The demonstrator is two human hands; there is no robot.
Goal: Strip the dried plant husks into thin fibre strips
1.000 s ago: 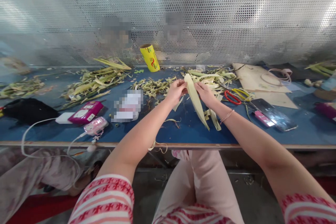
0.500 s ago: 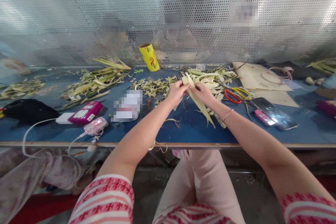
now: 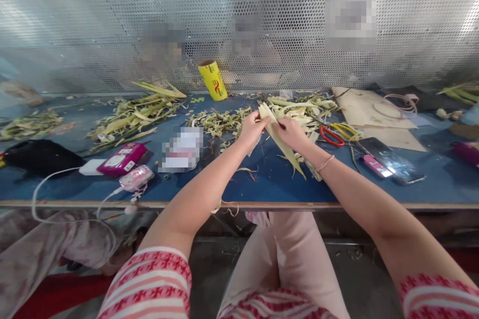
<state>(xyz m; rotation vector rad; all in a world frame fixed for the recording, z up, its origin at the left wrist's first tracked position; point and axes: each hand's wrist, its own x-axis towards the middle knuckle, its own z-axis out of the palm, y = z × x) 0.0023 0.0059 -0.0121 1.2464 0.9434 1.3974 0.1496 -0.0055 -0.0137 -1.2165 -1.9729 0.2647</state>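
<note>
Both hands hold one pale yellow-green leaf strip (image 3: 281,143) above the blue table (image 3: 262,187). My left hand (image 3: 251,128) pinches its upper end, fingers closed on it. My right hand (image 3: 292,132) grips the strip just right of that, and the long pointed end hangs down toward the table. A pile of similar leaf strips (image 3: 299,107) lies just behind the hands. Red-handled scissors (image 3: 331,135) rest to the right of my right hand.
More leaf scraps (image 3: 130,114) lie at back left, and a yellow roll (image 3: 212,79) stands by the perforated metal screen. Pink devices (image 3: 119,159) with white cables sit at left. A phone (image 3: 391,162) and brown cardboard sheets (image 3: 368,112) are at right. Another person's leg (image 3: 45,249) is at lower left.
The leaf strip has turned narrower and its hanging end swung right. Both hands have drawn slightly closer together on its upper end.
</note>
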